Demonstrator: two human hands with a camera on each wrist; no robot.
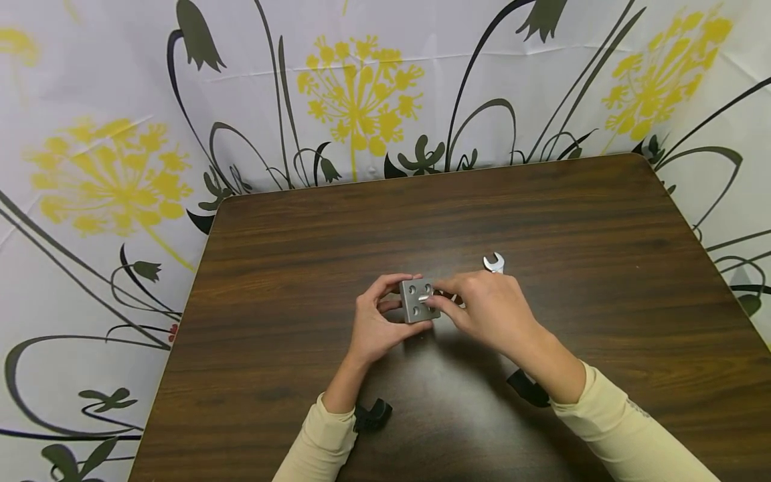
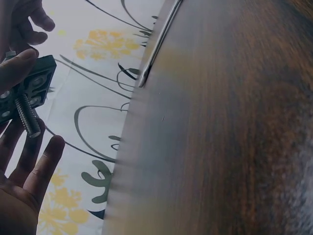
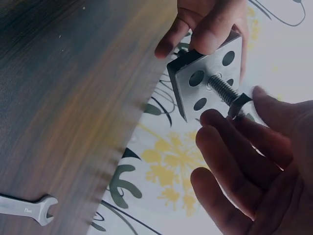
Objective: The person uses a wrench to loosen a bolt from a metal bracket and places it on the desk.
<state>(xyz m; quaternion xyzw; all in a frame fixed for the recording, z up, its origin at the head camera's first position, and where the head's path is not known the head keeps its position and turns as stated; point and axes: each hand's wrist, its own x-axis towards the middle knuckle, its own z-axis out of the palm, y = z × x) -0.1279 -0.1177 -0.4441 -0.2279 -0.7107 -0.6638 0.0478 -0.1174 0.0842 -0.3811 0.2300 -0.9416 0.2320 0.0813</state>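
Note:
My left hand [image 1: 376, 331] grips a square grey metal block [image 1: 407, 302] with several round holes, fingers and thumb at its edges. A threaded bolt [image 3: 224, 89] passes through the middle of the block. Beside it, my right hand [image 1: 496, 309] pinches the bolt's hex head [image 3: 239, 104] between thumb and fingers; the other fingers show loosely bent in the right wrist view. In the left wrist view, the threaded end [image 2: 28, 117] of the bolt sticks out from the opposite face.
An open-ended wrench [image 1: 494, 263] lies on the dark wooden table [image 1: 289, 268] beyond the right hand, partly hidden by it. Black wrist mounts [image 1: 373, 415] show under both forearms. A flower-patterned sheet [image 1: 241, 94] hangs behind the table's back edge.

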